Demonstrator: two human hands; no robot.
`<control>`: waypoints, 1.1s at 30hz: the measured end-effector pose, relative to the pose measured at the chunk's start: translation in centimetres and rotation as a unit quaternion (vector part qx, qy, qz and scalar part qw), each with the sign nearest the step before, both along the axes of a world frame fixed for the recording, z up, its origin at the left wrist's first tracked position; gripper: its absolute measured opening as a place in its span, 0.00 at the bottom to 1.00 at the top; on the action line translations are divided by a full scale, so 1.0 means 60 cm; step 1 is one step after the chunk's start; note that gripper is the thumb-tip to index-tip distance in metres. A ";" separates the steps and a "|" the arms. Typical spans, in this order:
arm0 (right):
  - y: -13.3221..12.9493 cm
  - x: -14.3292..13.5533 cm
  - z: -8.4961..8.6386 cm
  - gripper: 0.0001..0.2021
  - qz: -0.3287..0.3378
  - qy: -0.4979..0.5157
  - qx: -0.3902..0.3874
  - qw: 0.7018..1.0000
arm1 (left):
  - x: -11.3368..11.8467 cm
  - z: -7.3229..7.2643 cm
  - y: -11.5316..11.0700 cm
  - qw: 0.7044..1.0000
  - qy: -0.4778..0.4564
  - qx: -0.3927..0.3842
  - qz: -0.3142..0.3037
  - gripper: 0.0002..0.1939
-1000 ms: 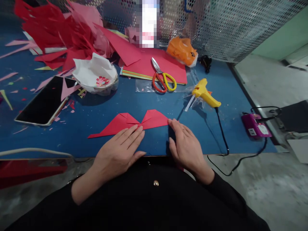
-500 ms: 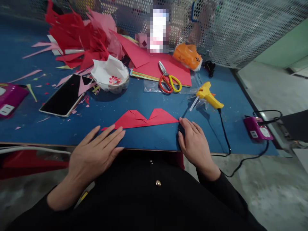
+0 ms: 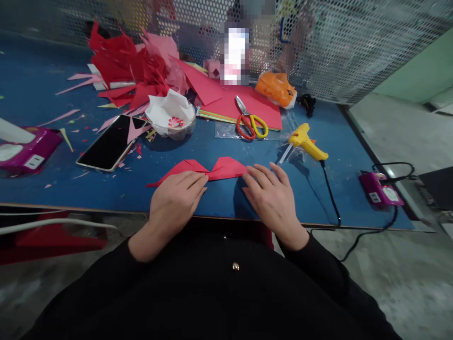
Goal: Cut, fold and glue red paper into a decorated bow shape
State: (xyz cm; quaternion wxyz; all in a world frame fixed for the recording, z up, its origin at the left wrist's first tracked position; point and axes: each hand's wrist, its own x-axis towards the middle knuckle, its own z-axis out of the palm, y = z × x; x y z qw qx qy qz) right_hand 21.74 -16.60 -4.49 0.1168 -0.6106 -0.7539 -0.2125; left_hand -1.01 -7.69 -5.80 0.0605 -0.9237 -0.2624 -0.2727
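A folded red paper (image 3: pixel 228 169) lies near the table's front edge, with two raised peaks and a notch between them. My left hand (image 3: pixel 177 198) rests across its left half with the fingers stretched out flat, hiding part of the lower edge. At the paper's right end is my right hand (image 3: pixel 271 196), its fingers apart and the fingertips at the pointed tip. The hand covers that tip, so whether it pinches the paper is hard to see.
Scissors (image 3: pixel 252 123) lie on stacked coloured paper (image 3: pixel 269 106). A yellow glue gun (image 3: pixel 307 142) with its cord sits to the right. Further left are a phone (image 3: pixel 109 144), a paper-lined bowl (image 3: pixel 170 113), red scraps (image 3: pixel 130 66) and a purple power strip (image 3: pixel 35 151).
My left hand has slid right along the paper, from its left end toward the middle. My right hand has shifted left, its fingers now more spread. The camera view has turned slightly.
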 end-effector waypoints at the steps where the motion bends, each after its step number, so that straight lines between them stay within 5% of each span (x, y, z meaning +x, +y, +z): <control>1: 0.005 -0.002 -0.001 0.11 0.007 0.004 0.002 1.000 | 0.003 -0.002 0.004 1.000 0.008 -0.008 -0.001 0.12; 11: 0.076 -0.043 -0.008 0.12 0.133 -0.039 -0.033 0.990 | 0.000 -0.003 0.019 1.000 -0.005 -0.022 0.002 0.10; 16: 0.081 -0.056 -0.019 0.14 0.113 -0.030 -0.029 0.993 | 0.004 -0.002 0.021 1.000 -0.017 -0.015 -0.001 0.09; 25: 0.020 -0.050 -0.018 0.08 0.063 0.104 -0.015 0.992 | 0.004 -0.002 -0.009 0.995 -0.028 -0.093 -0.018 0.08; 33: 0.037 -0.063 -0.019 0.07 0.025 0.229 -0.055 0.972 | 0.006 0.000 -0.002 0.991 -0.030 -0.127 0.002 0.06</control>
